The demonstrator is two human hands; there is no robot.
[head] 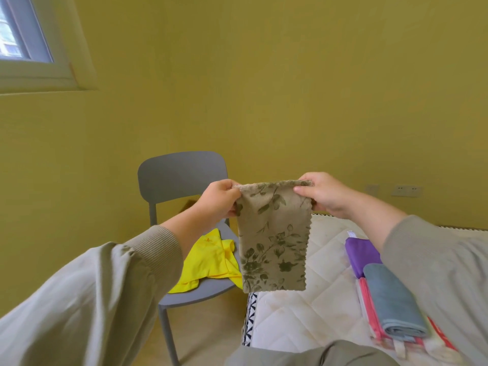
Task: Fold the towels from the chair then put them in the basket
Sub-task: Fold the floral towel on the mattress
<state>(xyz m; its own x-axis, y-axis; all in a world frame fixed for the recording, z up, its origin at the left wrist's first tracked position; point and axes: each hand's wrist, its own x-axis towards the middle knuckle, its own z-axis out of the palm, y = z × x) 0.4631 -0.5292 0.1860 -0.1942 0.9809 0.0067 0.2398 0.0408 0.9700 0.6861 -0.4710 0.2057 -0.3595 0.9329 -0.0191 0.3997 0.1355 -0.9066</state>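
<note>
Pinching floral towel [273, 236] (hanging) between raised left hand [217, 198], right hand [323, 194].

Beige floral towel [273, 241] hangs flat, held by top corners. Yellow towel [211, 260] crumpled on grey chair [182, 173] seat. Blue towel [393, 299], folded, lies atop pink towel [368, 307], purple towel [361, 252] just behind.

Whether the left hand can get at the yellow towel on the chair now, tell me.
Probably yes, once freed: the left hand pinches a top corner of the floral towel, but the yellow towel lies on the chair seat just below it, nothing between.
</note>
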